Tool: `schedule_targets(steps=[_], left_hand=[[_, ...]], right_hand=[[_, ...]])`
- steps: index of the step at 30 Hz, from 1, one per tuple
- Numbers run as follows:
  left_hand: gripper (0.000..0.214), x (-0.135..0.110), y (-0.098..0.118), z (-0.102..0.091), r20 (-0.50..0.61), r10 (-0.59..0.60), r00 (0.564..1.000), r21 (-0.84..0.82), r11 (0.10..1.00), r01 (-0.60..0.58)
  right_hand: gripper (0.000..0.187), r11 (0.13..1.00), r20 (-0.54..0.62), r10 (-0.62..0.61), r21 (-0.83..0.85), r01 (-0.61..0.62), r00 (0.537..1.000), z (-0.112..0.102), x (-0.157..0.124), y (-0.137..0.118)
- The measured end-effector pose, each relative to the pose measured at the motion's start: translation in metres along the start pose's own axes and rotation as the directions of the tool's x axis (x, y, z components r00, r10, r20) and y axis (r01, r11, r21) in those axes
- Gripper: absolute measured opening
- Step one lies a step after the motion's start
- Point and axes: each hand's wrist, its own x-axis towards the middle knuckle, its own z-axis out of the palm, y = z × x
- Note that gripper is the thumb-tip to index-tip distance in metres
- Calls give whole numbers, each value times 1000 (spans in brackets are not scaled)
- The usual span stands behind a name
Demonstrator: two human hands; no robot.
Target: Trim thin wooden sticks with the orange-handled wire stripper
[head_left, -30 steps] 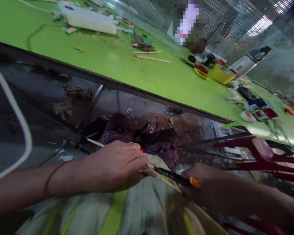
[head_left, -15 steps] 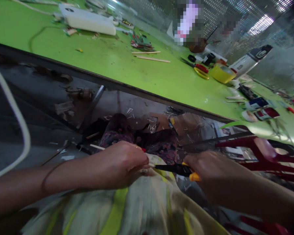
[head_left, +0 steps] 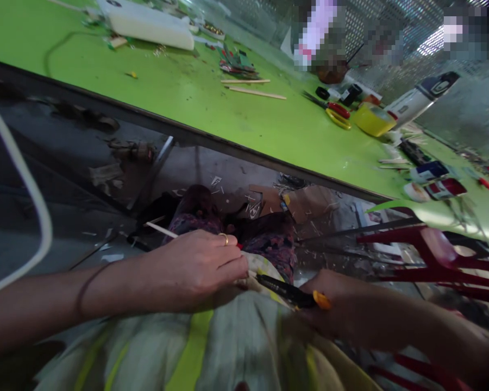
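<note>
1. The left hand [head_left: 204,266], at lower centre of the frame, has a narrow grip, its fingers curled around a pale stick [head_left: 162,230] that juts out toward the left.
2. The right hand [head_left: 330,298], at lower right of centre, grips a black-and-orange tool [head_left: 287,290], the dark end pointing left.
3. Between the hands, a pale tip [head_left: 251,275] shows beside the left fingertips, near the tool's end; whether it touches, or belongs to the same stick, cannot be told.
4. A ring [head_left: 225,239] sits on a left finger, with something small and red just beside it.
5. Striped cloth [head_left: 228,342] spreads across the bottom of the frame below the hands; patterned trousers [head_left: 267,239] show beyond.
6. A red chair [head_left: 427,252] stands at the right, and a white cable [head_left: 36,201] curves down the left edge.
7. Across the top runs the green worktop [head_left: 158,92], carrying a white box [head_left: 150,27] at upper left, scissors [head_left: 337,115], yellow tape [head_left: 372,120] and a bottle [head_left: 419,100] at upper right.
</note>
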Motion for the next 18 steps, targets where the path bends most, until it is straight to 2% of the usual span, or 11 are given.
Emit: schedule_targets(steps=[4,8,15,18], left_hand=[[15,3,-1,-6,24,75,997,13,997,-76],[17,4,-2,-6,21,106,994,-2,994,-106],[18,4,-3,1,-23,135,991,-8,991,-136],[19,5,-4,1,-20,113,993,-24,993,-114]], right_hand=[[12,995,38,-63,75,60,997,3,-1,4],[22,996,93,11,84,-19,996,5,-1,9],[21,992,100,-40,120,28,994,8,2,16],[22,992,129,15,119,-31,992,5,1,10]])
